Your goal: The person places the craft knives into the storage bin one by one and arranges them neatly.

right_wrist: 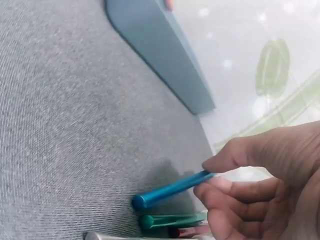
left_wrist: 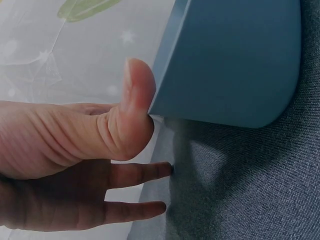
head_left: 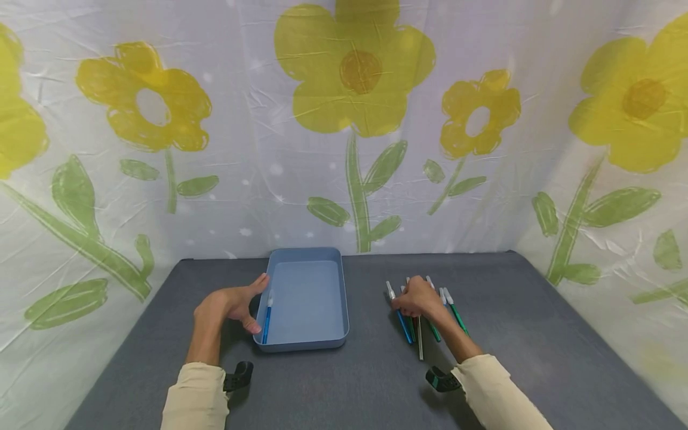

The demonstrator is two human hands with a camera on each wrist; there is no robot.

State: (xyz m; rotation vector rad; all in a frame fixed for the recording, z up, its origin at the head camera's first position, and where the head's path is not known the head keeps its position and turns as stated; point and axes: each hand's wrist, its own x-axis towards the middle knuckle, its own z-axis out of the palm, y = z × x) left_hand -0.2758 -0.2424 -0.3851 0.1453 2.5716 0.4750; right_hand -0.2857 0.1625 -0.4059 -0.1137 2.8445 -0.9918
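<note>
My right hand (head_left: 418,298) pinches a blue pen (right_wrist: 172,191) between thumb and forefinger, its rounded end close over the table. The other fingers curl in beneath. Under and beside that hand lie more pens, among them a green pen (right_wrist: 167,221), a red pen (right_wrist: 192,231) partly hidden by the fingers, and a silver-white pen (head_left: 420,343). At the left side of a blue-grey tray (head_left: 309,345), my left hand (head_left: 239,303) has its fingers spread, the thumb (left_wrist: 136,107) against the rim. Inside the tray, along its left wall, rests another blue pen (head_left: 266,319) with a pale tip.
Dark grey cloth covers the table (head_left: 371,388). Behind it and at both sides hangs a white curtain (head_left: 258,197) with yellow flowers. Another green pen (head_left: 457,315) lies right of the right hand. Each wrist wears a black camera mount (head_left: 239,376).
</note>
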